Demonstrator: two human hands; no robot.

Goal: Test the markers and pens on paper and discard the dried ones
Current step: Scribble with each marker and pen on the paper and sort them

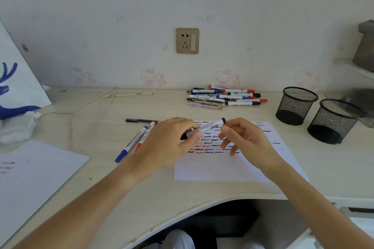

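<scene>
My left hand (pixel 170 143) grips a clear-barrelled pen (pixel 210 126) with a black end, held slanted just above the test paper (pixel 218 168). My right hand (pixel 240 137) is beside the pen's upper end, its fingertips close to or on the barrel; I cannot tell whether it holds it. The paper carries several rows of red, blue and black squiggles. A pile of markers and pens (pixel 224 97) lies at the back of the desk. Left of the paper lie a blue marker (pixel 131 144), a red marker (pixel 145 135) and a dark pen (pixel 139 120).
Two black mesh pen cups (pixel 296 105) (pixel 334 121) stand at the right. A second sheet (pixel 36 178) with a few marks lies at the left. A crumpled tissue (pixel 18 127), a cord (pixel 81 109) and a thin stick (pixel 127 94) are further back. The desk edge curves in near me.
</scene>
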